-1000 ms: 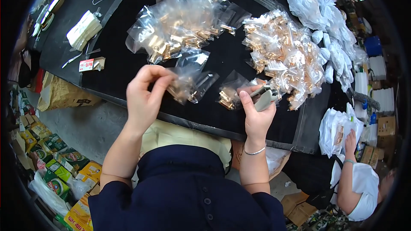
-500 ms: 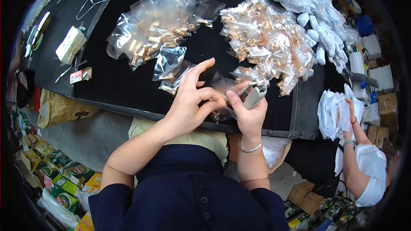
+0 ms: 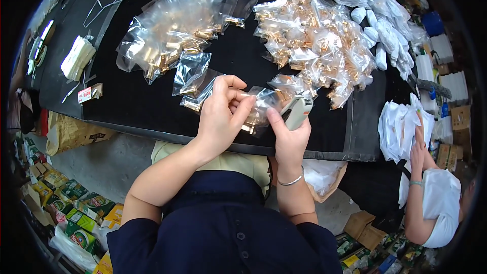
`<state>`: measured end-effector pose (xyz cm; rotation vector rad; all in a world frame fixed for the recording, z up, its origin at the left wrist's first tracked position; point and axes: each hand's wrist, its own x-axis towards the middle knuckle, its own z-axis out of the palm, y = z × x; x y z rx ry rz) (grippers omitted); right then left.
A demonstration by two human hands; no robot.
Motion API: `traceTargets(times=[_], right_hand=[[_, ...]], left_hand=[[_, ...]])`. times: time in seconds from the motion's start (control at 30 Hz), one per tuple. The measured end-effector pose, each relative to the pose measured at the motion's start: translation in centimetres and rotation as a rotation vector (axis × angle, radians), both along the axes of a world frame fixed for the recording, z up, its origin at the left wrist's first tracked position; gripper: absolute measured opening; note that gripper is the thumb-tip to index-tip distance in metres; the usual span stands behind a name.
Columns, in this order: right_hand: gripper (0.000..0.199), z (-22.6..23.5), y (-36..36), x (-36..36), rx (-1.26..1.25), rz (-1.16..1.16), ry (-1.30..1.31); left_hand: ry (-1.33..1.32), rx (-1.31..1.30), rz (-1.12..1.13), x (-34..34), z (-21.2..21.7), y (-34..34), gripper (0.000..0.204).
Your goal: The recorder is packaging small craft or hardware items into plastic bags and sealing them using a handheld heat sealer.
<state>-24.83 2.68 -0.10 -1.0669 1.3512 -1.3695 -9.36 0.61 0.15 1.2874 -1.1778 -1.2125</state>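
Between my hands is a small clear plastic bag point(image 3: 259, 107) with gold-coloured metal pieces in its lower end. My left hand point(image 3: 217, 119) pinches the bag's left side between thumb and fingertips. My right hand point(image 3: 292, 141) is wrapped round a pale grey stapler point(image 3: 299, 111), with its thumb against the bag's right edge. Just beyond my left hand lie a few flat clear bags point(image 3: 193, 73) with similar pieces. Past them spreads a heap of flat, filled bags point(image 3: 175, 28). Right of it lies a heap of crumpled, bunched-up bags point(image 3: 314, 38).
The black-covered table point(image 3: 233, 56) also holds a stack of pale strips point(image 3: 78, 58) and a small box with a red-and-white label point(image 3: 90, 93) at left. White plastic bundles point(image 3: 373, 25) lie far right. At right, a co-worker point(image 3: 439, 193) handles white sheets point(image 3: 403, 127).
My left fingers have curled in and pinch the bag lower and closer. The bag has turned more into view, and the stapler has tilted more upright. The co-worker's hand has moved down.
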Motion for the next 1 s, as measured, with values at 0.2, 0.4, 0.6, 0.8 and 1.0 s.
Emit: traceTargets(times=[0.2,0.4,0.6,0.8,1.0], right_hand=[[0.023,-0.4,-0.1,-0.5,0.043,-0.052,-0.099],[0.023,0.3,-1.0,-0.6,-0.448,-0.161,0.53],[0.027,-0.2,-1.1,-0.1,-0.682,0.157,0.544],[0.029,0.8,-2.9,-0.7,-0.531,0.036,0.929],[0.03,2.8,-6.0,3.9,-0.537,0.215,0.795]], left_hand=[[-0.419,-0.387,-0.142,1.3,-0.7,-0.2,0.008],[-0.58,-0.598,-0.217,1.6,-0.2,0.0,0.011],[-0.556,-0.65,-0.245,0.9,-0.2,0.7,0.013],[-0.604,-0.624,0.008,3.8,1.3,0.3,0.031],[-0.834,-0.32,0.307,9.4,0.1,-0.7,0.067]])
